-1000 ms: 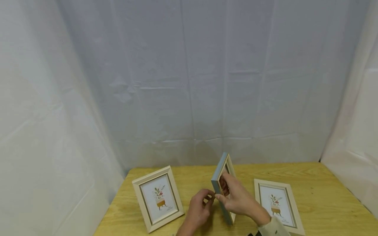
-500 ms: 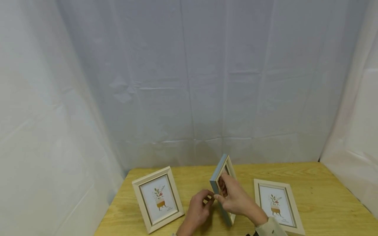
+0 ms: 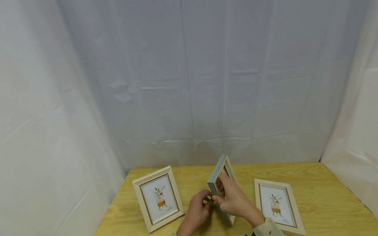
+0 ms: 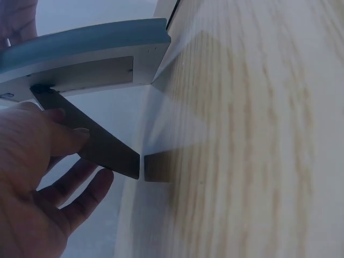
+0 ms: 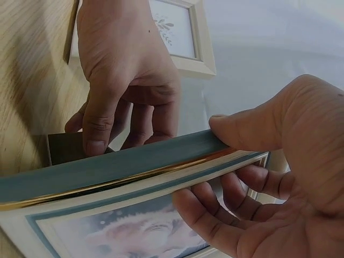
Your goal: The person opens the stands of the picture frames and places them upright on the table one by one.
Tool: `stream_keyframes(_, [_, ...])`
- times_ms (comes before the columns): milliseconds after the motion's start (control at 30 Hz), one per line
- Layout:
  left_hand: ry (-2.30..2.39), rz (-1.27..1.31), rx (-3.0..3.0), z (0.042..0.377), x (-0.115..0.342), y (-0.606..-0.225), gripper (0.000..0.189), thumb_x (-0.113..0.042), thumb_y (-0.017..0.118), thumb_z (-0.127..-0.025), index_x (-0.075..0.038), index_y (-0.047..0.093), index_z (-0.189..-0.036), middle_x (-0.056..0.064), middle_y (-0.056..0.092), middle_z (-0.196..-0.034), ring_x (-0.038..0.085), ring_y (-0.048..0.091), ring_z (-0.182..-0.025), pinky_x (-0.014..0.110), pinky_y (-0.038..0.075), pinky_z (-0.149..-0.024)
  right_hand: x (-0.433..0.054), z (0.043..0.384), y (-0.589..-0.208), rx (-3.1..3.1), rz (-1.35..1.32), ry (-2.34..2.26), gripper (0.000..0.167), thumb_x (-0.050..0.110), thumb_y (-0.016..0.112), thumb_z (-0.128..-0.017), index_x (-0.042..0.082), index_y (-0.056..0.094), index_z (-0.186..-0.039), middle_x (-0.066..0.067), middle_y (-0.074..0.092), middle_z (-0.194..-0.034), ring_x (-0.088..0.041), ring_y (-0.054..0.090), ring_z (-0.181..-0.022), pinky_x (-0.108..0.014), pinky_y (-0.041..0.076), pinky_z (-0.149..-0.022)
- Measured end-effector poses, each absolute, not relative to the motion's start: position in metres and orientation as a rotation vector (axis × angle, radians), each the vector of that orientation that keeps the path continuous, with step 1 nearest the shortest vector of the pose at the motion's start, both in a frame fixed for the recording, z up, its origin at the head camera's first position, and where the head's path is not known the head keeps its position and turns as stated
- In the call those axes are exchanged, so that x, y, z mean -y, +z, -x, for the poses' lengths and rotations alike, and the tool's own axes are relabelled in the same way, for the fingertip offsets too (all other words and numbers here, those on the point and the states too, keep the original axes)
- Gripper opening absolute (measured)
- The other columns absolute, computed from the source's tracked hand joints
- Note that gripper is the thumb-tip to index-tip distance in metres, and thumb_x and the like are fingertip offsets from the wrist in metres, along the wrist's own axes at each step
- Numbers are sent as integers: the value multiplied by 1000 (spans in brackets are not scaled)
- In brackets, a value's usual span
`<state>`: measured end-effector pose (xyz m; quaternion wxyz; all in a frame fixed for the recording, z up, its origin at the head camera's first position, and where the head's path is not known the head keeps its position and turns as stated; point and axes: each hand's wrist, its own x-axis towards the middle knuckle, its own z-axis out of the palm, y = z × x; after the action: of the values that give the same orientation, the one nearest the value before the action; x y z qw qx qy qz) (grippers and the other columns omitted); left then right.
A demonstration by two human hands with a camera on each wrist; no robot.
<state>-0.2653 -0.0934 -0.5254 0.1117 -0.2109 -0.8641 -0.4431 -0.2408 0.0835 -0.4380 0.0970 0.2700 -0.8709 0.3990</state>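
A photo frame [image 3: 217,173] with blue-grey sides and a cream front stands on edge near the table's front, turned mostly sideways. Its side is gripped by my right hand [image 3: 236,200], thumb on the blue edge and fingers curled over the front; the right wrist view shows part of a pale picture [image 5: 145,234] behind them. Behind the frame, my left hand [image 3: 196,211] pinches the dark support leg [image 4: 102,134] between thumb and fingers. That leg angles out from the frame's back in the left wrist view. Its lower end is near the tabletop; whether it touches, I cannot tell.
To the left, a cream frame [image 3: 176,190] with a potted-plant print leans upright on the wooden table [image 3: 325,193]. A similar cream frame [image 3: 258,193] sits to the right, partly behind the right sleeve. White sheeting [image 3: 206,98] hangs behind and at both sides.
The blue-edged frame has shifted slightly left and turned a little, with my right hand moving along with it. My left hand stays nearly in place.
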Motion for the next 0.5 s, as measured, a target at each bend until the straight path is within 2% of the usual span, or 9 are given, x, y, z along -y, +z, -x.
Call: stream_keyframes(500, [-1257,623,2528,266,93,-528,20,1,70,-90,-19,69,-95,2,75,-100,13,71,-88,21,54,-69,-82,238,-442,2535,-782,1194,40,1,80,-81,15,52,-105,3,55,-89,-7,52,-73,-18,46,-61])
